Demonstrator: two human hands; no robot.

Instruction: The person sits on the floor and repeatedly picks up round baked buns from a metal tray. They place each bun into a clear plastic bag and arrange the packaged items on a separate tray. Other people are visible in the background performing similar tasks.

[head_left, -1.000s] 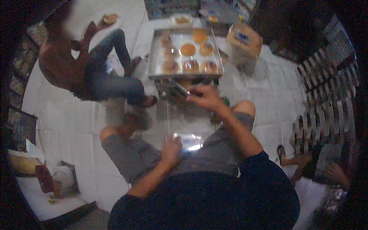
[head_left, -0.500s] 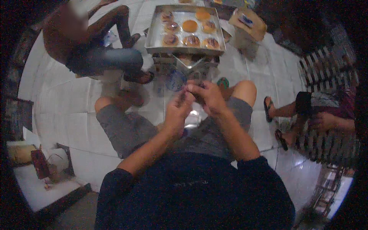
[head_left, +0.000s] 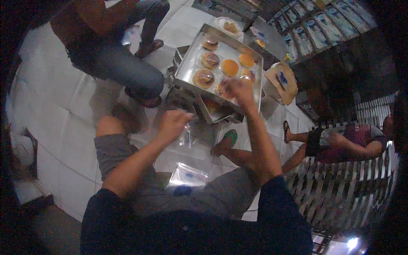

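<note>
My left hand (head_left: 172, 126) is closed in a pinch on a clear plastic bag (head_left: 187, 137), which hangs in front of my lap. Over the near right part of a metal tray (head_left: 187, 70), my right hand (head_left: 240, 90) reaches down at a round bun (head_left: 223, 89). Its fingers are blurred and partly hide that bun, so I cannot make out whether they grip it. Several round buns lie in the tray, some with dark marked tops, and two are plain orange ones, such as this plain bun (head_left: 230, 67). A stack of clear bags (head_left: 188, 175) rests on my lap.
More trays (head_left: 214, 108) are stacked beneath the top one. A person (head_left: 114, 63) sits at the left; another (head_left: 357, 140) sits at the right by a slatted rack. Behind the tray stand a plate with food (head_left: 229, 26) and a tan paper package (head_left: 282, 83).
My hands were together before me and have parted. The right went forward to the tray; the left moved left and down with the bag. The view has turned to the right.
</note>
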